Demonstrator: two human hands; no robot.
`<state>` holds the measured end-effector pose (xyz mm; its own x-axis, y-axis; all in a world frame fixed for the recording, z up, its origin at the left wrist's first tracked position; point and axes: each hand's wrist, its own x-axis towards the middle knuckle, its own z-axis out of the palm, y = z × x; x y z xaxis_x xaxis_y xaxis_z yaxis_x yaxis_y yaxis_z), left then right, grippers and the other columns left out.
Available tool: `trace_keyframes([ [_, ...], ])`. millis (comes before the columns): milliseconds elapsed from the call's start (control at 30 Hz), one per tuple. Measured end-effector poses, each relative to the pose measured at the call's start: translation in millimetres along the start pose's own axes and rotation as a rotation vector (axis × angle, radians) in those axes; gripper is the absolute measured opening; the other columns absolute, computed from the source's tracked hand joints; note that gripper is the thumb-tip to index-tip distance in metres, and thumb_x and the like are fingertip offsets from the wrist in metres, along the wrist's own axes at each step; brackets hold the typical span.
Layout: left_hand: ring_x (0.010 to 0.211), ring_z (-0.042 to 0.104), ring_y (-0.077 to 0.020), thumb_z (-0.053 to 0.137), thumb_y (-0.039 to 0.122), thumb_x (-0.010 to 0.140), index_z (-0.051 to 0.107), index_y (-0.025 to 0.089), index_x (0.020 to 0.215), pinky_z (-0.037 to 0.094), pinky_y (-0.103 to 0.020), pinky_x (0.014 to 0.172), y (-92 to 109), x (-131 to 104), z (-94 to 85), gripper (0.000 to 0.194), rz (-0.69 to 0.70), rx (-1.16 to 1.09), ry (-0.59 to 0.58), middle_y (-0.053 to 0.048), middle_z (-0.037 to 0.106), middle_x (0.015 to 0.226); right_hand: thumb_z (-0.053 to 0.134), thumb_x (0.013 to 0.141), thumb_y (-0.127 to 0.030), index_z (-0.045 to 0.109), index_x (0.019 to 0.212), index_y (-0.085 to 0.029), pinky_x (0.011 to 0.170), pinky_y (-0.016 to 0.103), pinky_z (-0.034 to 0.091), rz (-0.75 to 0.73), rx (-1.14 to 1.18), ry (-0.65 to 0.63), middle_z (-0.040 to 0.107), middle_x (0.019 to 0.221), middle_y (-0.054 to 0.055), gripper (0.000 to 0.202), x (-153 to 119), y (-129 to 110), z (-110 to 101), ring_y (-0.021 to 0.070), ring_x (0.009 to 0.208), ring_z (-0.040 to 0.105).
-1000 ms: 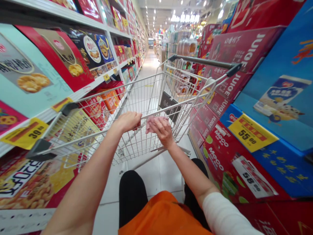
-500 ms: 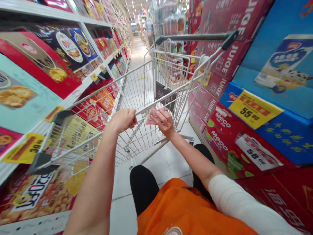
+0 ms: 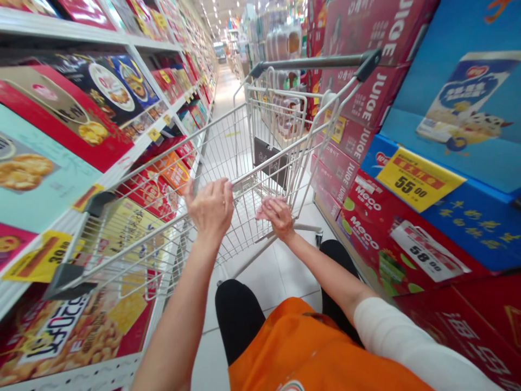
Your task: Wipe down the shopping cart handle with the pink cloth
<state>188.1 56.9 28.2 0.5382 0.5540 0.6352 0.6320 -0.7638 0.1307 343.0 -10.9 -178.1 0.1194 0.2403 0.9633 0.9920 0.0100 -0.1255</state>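
Orange garment (image 3: 309,353), white sleeve (image 3: 394,331), black trousers (image 3: 236,312)

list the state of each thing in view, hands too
left hand, fingers bent at the cart's near upper rail, grip unclear
right hand, closed on the cloth
pink cloth, bunched
shopping cart, upright on the floor
JUICE cartons, stacked
Meco cartons, stacked
yellow price sign, facing out, reads 55.00

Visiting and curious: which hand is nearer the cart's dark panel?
Right. The right hand, holding pink cloth, is just below the dark panel in view; the left hand, at the cart's rail, is farther left.
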Motion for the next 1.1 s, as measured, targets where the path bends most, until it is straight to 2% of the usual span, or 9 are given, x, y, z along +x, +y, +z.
trace_keyframes([
  [67,0.101,0.063,-0.0251,0.027,0.045,0.104,0.065,0.022,0.120,0.025,-0.048,0.116,14,-6,10.3,0.048,0.047,-0.072,0.030,-0.009,0.071,0.107,0.057,0.096,-0.019,0.068,0.124,-0.031,0.109,0.036,0.054,-0.053,0.033,-0.033,0.070,0.122,0.004,0.032,-4,6,-7,0.0181,0.130,0.057],
  [167,0.100,0.060,-0.0268,0.019,0.044,0.105,0.066,0.019,0.116,0.035,-0.045,0.102,25,-4,26.5,0.055,-0.001,-0.124,0.056,-0.011,0.068,0.102,0.057,0.096,-0.021,0.063,0.132,-0.034,0.115,0.040,0.050,0.002,0.049,-0.004,0.065,0.132,0.004,0.038,22,17,-8,0.0191,0.138,0.051],
  [333,0.093,0.056,-0.0254,0.015,0.044,0.104,0.066,0.021,0.106,0.032,-0.044,0.097,25,1,48.9,0.056,-0.070,-0.149,0.233,-0.009,0.065,0.094,0.056,0.097,-0.021,0.059,0.135,-0.040,0.125,0.047,0.039,0.053,0.028,0.046,0.062,0.136,0.001,0.043,64,9,25,0.0199,0.143,0.046],
  [467,0.089,0.053,-0.0246,0.014,0.047,0.103,0.065,0.024,0.102,0.029,-0.045,0.099,23,-1,62.3,0.055,-0.089,-0.159,0.323,-0.007,0.064,0.092,0.060,0.095,-0.024,0.069,0.122,-0.037,0.118,0.042,0.047,-0.019,0.082,-0.074,0.073,0.115,0.001,0.032,26,-6,40,0.0179,0.127,0.061],
  [567,0.089,0.052,-0.0251,0.014,0.047,0.102,0.064,0.024,0.100,0.028,-0.046,0.100,19,0,70.1,0.055,-0.101,-0.173,0.382,-0.007,0.063,0.091,0.063,0.094,-0.035,0.074,0.114,-0.033,0.110,0.039,0.054,-0.107,0.126,-0.243,0.076,0.108,0.002,0.023,-10,-5,30,0.0180,0.115,0.067],
  [633,0.088,0.051,-0.0253,0.014,0.046,0.102,0.064,0.024,0.100,0.028,-0.046,0.101,16,1,73.5,0.055,-0.095,-0.170,0.403,-0.007,0.063,0.091,0.063,0.094,-0.034,0.073,0.117,-0.035,0.111,0.037,0.053,-0.150,0.142,-0.275,0.075,0.114,0.002,0.025,-13,4,20,0.0174,0.117,0.066],
  [800,0.086,0.050,-0.0253,0.017,0.044,0.102,0.064,0.024,0.100,0.027,-0.047,0.102,13,0,74.7,0.052,-0.085,-0.135,0.412,-0.007,0.061,0.088,0.057,0.096,-0.024,0.061,0.134,-0.040,0.124,0.046,0.039,0.136,0.001,-0.008,0.064,0.134,0.001,0.041,47,43,11,0.0209,0.140,0.050],
  [900,0.088,0.050,-0.0254,0.017,0.043,0.102,0.064,0.023,0.101,0.027,-0.048,0.103,14,-3,72.0,0.051,-0.093,-0.126,0.405,-0.007,0.061,0.089,0.051,0.099,-0.022,0.060,0.135,-0.038,0.125,0.051,0.036,0.206,-0.077,0.068,0.058,0.140,0.003,0.041,67,55,17,0.0228,0.146,0.043],
  [1100,0.086,0.053,-0.0243,0.015,0.043,0.102,0.062,0.026,0.098,0.030,-0.046,0.100,15,-7,64.1,0.050,-0.100,-0.080,0.421,-0.006,0.063,0.089,0.056,0.097,-0.023,0.071,0.118,-0.036,0.117,0.048,0.044,0.102,-0.010,-0.112,0.069,0.118,0.003,0.029,1,35,8,0.0193,0.129,0.057],
])
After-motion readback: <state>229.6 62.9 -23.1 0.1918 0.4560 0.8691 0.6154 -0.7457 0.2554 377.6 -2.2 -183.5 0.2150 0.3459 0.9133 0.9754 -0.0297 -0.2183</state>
